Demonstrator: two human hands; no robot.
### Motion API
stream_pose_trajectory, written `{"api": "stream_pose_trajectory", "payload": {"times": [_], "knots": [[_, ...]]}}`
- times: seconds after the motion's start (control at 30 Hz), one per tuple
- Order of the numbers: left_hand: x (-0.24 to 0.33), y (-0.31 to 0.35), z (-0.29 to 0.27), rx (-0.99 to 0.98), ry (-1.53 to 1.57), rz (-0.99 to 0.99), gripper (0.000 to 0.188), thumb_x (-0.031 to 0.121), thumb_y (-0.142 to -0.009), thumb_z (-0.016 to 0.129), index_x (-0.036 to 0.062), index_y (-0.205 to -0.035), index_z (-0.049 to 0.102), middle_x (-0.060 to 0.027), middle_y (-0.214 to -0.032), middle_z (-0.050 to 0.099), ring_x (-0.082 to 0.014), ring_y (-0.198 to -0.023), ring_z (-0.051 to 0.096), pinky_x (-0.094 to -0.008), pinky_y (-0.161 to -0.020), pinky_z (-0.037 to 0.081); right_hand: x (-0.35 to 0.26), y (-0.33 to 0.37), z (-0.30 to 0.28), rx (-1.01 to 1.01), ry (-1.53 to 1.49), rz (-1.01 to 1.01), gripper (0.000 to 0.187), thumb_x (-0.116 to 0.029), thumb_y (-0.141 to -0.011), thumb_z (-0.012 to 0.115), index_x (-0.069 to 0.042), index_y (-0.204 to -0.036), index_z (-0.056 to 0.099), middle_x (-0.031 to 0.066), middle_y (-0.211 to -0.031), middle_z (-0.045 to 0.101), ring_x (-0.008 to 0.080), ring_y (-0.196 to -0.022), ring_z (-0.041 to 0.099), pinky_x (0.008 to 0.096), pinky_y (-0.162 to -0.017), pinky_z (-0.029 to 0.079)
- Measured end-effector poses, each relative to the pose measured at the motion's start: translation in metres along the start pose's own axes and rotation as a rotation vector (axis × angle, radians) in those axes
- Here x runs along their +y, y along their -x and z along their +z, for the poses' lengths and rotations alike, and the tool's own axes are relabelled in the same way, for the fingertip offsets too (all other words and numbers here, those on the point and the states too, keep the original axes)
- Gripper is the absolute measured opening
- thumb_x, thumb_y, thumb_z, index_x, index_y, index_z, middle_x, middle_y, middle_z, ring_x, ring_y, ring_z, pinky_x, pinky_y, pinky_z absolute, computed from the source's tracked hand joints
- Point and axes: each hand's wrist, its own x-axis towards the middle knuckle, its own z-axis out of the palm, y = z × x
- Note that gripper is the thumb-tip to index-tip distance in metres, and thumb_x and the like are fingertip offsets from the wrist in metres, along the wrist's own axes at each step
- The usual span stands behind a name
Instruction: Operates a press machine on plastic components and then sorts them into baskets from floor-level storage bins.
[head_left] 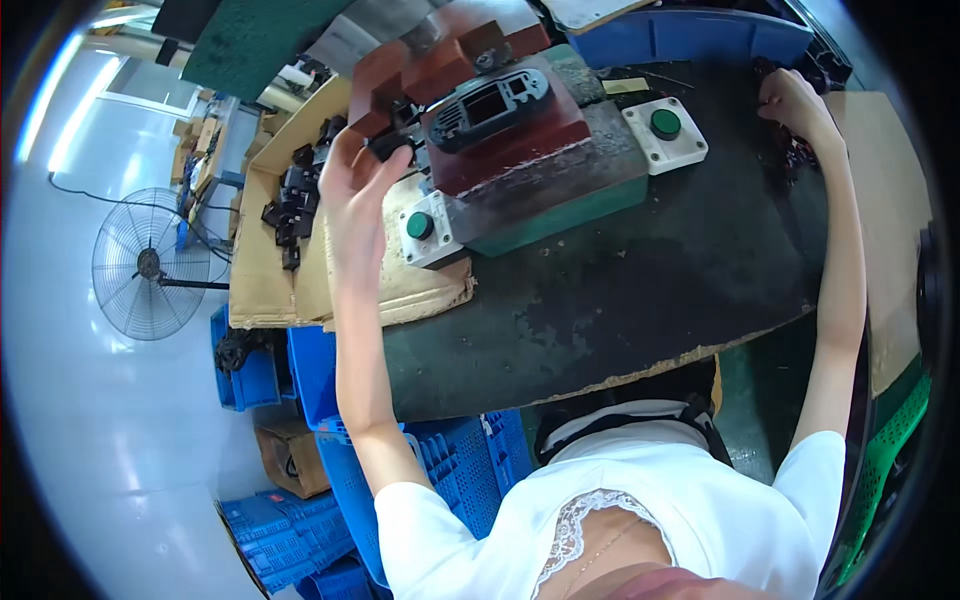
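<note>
My left hand (pixel 355 190) pinches a small black plastic part (pixel 388 147) between thumb and fingers, just left of the fixture. A long black plastic housing (pixel 490 110) with rectangular openings lies on the dark red block (pixel 515 160) of that fixture. Far to the right, my right hand (pixel 795 105) reaches to the table's far corner, its fingers curled downward beside small dark parts (pixel 800 153). Whatever those fingers hold, if anything, is hidden.
Two white boxes with green push buttons (pixel 420 226) (pixel 665 125) flank the green-sided base (pixel 560 215). At left, a cardboard box (pixel 262 290) holds several black parts (pixel 292 205). A blue bin (pixel 690 38) stands at the back; blue crates (pixel 455 470) sit below the table (pixel 600 310).
</note>
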Motion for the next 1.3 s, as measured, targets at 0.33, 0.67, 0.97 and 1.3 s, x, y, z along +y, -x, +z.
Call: {"api": "stream_pose_trajectory", "payload": {"times": [0.33,0.67,0.97,1.3], "knots": [[-0.018,-0.021,0.028,-0.067,-0.027,0.059,0.035,0.001,-0.072,0.069,-0.0014,-0.105,0.056,-0.0064,-0.1,0.061,-0.0139,-0.09,0.056,-0.0278,-0.082,0.044,-0.015,0.003,-0.003,0.032,0.148,0.011,0.022,-0.005,-0.068,0.066,-0.003,-0.089,0.058,0.01,-0.089,0.059,0.0257,-0.084,0.059,0.033,-0.071,0.048],[-0.029,-0.04,0.032,-0.172,-0.589,0.315,0.037,0.021,-0.069,0.075,0.0019,-0.098,0.061,-0.009,-0.087,0.062,-0.02,-0.079,0.057,-0.03,-0.072,0.046,-0.02,-0.007,-0.003,0.29,-0.399,-0.359,0.018,0.0,-0.082,0.055,0.0,-0.099,0.055,0.0072,-0.092,0.059,0.0135,-0.082,0.059,0.0259,-0.073,0.048],[-0.018,-0.03,0.033,-0.238,-0.828,0.418,0.032,0.023,-0.075,0.07,0.0181,-0.106,0.063,-0.0085,-0.075,0.057,-0.0225,-0.075,0.048,-0.0327,-0.072,0.044,-0.02,-0.011,-0.001,0.288,-0.423,-0.288,0.015,-0.007,-0.085,0.057,0.0,-0.097,0.053,0.0057,-0.095,0.059,0.0126,-0.085,0.061,0.0235,-0.077,0.047],[-0.014,-0.03,0.036,-0.283,-0.966,0.617,0.03,0.019,-0.081,0.061,0.0141,-0.11,0.057,-0.0067,-0.088,0.063,-0.0253,-0.077,0.051,-0.0367,-0.069,0.045,-0.051,-0.002,-0.005,0.331,-0.761,-0.364,0.024,-0.002,-0.082,0.06,-0.002,-0.105,0.053,0.0064,-0.105,0.06,0.0126,-0.099,0.058,0.025,-0.089,0.043]]}}
